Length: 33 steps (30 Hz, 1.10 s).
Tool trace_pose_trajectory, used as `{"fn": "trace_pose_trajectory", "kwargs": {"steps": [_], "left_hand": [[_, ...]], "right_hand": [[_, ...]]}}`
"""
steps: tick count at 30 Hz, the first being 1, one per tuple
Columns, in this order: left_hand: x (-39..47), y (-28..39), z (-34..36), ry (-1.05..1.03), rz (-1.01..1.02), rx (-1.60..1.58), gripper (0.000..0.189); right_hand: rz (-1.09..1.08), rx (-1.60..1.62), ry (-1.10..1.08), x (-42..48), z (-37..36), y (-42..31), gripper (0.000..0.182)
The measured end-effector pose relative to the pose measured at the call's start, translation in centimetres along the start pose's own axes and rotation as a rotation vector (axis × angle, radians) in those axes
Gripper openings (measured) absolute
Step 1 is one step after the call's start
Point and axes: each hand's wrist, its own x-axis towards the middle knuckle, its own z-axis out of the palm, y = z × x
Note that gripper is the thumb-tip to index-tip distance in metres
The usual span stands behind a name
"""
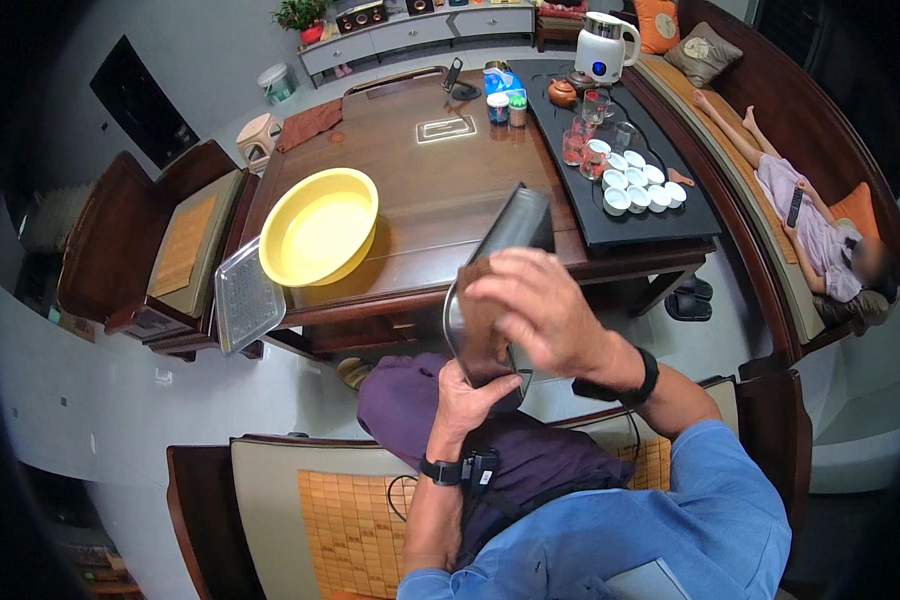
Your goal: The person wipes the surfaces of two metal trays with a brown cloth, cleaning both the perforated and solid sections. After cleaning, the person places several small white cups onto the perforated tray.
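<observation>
My left hand [469, 401] grips the lower edge of a shiny metal container [521, 214], tilted above my lap in front of the table edge. Its thumb lies across the near side. My right hand [544, 311] is blurred, its bent fingers over a brown patch [484, 330] on the container. Whether that patch is a cloth or a reflection cannot be told. A yellow plastic basin [319, 225] stands to the left on the wooden table [412, 202]. Beside it a clear plastic tray [251, 300] juts past the table's corner.
A black tea tray [570, 187] carries white cups [636, 177], glass mugs [595, 109], a clay teapot [562, 93] and a white electric kettle [604, 52]. A brown cloth [311, 126] lies at the far left corner. On the right sofa [780, 300], a person [784, 184] lies holding a remote.
</observation>
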Motion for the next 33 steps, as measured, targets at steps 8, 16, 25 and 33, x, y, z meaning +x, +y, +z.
{"fn": "trace_pose_trajectory", "kwargs": {"steps": [8,16,25,33], "left_hand": [[-0.7,-0.7,-1.6,-0.019,-0.076,-0.134,0.017],[-0.3,-1.3,-2.3,0.050,-0.126,-0.214,0.018],[-2.9,0.5,-3.6,0.114,-0.118,-0.368,0.053],[0.5,0.4,-2.0,0.214,-0.145,-0.383,0.032]], "right_hand": [[0.379,-0.014,0.095,0.4,0.1,9.6,0.021],[0.055,0.020,-0.012,0.3,2.1,0.4,0.030],[0.616,0.242,0.105,-1.7,1.1,13.9,0.037],[0.503,0.245,-0.033,-4.3,6.2,5.0,0.071]]}}
